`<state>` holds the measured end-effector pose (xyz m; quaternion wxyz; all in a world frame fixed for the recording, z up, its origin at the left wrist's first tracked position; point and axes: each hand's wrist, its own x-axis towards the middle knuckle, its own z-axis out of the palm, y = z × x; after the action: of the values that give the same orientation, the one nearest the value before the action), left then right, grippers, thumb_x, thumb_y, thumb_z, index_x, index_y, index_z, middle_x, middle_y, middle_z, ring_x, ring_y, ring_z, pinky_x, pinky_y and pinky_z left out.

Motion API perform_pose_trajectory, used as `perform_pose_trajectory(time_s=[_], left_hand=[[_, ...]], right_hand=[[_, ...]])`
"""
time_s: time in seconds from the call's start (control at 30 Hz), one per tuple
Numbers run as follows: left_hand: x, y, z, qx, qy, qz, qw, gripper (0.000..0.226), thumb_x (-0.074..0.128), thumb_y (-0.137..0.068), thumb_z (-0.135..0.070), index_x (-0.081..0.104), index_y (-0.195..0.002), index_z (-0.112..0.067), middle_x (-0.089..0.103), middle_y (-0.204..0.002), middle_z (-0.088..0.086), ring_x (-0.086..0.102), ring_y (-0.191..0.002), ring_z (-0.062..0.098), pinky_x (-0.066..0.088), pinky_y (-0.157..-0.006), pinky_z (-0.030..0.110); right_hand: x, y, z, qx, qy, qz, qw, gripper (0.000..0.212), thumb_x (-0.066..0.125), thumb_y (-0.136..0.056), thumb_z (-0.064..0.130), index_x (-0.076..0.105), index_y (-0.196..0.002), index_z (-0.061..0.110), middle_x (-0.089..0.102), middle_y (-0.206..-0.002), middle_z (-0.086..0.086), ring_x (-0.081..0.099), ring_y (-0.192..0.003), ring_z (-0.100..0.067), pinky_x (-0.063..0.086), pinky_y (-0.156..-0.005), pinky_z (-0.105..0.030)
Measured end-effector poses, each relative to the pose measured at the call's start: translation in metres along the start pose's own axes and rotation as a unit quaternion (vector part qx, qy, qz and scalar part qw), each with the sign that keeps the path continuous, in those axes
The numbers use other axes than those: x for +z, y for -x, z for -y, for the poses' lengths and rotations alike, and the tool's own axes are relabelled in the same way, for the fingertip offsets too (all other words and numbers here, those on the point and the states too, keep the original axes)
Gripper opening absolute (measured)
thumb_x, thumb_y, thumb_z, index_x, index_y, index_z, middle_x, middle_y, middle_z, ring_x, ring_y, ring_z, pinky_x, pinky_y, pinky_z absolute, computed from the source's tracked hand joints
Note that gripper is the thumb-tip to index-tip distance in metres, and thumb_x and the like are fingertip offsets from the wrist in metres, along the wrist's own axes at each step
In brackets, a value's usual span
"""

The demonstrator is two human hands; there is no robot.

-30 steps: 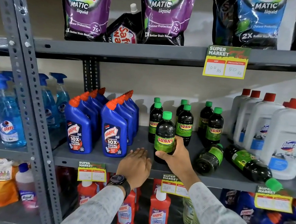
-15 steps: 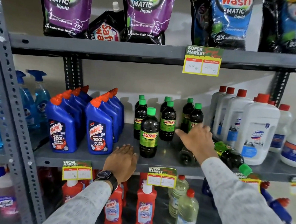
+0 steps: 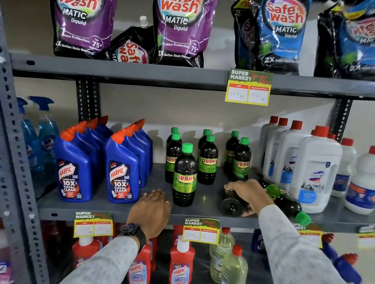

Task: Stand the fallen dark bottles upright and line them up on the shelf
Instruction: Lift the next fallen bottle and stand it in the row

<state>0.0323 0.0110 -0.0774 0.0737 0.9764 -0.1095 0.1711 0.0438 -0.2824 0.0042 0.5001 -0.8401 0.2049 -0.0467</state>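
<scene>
Several dark Sunny bottles with green caps stand upright on the grey middle shelf [image 3: 200,204]; the front one [image 3: 184,176] stands alone ahead of the rows. A fallen dark bottle [image 3: 232,202] lies with its base toward me, and my right hand [image 3: 249,194] is closed over its top side. A second fallen bottle [image 3: 287,202] lies behind my right wrist, its green cap pointing to the front right. My left hand [image 3: 153,208] rests flat on the shelf's front edge, fingers apart, holding nothing.
Blue Harpic bottles [image 3: 119,171] stand left of the dark bottles. White Domex jugs [image 3: 313,171] stand close on the right. Detergent pouches fill the shelf above. Red Harpic bottles [image 3: 179,273] and pale bottles sit on the shelf below. A grey upright post [image 3: 8,146] stands at left.
My right hand let go of the front upright bottle, moved right and closed over the fallen bottle. The view shifted right. My left hand stayed on the shelf edge.
</scene>
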Motion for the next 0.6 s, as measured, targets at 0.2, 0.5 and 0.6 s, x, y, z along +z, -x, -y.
perform_pose_trajectory(time_s=[0.2, 0.5, 0.6], left_hand=[[0.003, -0.001, 0.001, -0.001, -0.009, -0.014, 1.0, 0.058, 0.02, -0.108, -0.039, 0.041, -0.154, -0.012, 0.04, -0.162, 0.006, 0.034, -0.151, 0.018, 0.02, -0.126, 0.035], [0.002, -0.001, -0.001, -0.01, -0.012, -0.013, 1.0, 0.058, 0.019, -0.108, -0.039, 0.038, -0.156, -0.012, 0.036, -0.164, 0.005, 0.03, -0.153, 0.017, 0.017, -0.127, 0.034], [0.001, -0.002, -0.001, -0.009, -0.005, -0.01, 1.0, 0.058, 0.019, -0.108, -0.039, 0.039, -0.155, -0.012, 0.036, -0.164, 0.006, 0.03, -0.153, 0.017, 0.017, -0.127, 0.034]], right_hand=[[0.003, 0.015, 0.017, -0.198, -0.032, -0.103, 0.974, 0.069, 0.078, -0.072, 0.059, 0.053, -0.125, 0.022, 0.068, -0.104, 0.003, 0.064, -0.088, -0.02, 0.049, -0.072, -0.034], [0.041, 0.017, -0.007, -0.344, -0.102, -0.097, 0.928, 0.087, 0.087, -0.077, 0.028, 0.029, -0.141, 0.037, 0.066, -0.12, 0.012, 0.065, -0.106, -0.014, 0.051, -0.092, -0.041], [0.052, 0.014, -0.02, -0.343, -0.078, -0.084, 0.932, 0.088, 0.087, -0.078, 0.026, 0.028, -0.142, 0.035, 0.064, -0.119, 0.013, 0.064, -0.108, -0.016, 0.051, -0.094, -0.044]])
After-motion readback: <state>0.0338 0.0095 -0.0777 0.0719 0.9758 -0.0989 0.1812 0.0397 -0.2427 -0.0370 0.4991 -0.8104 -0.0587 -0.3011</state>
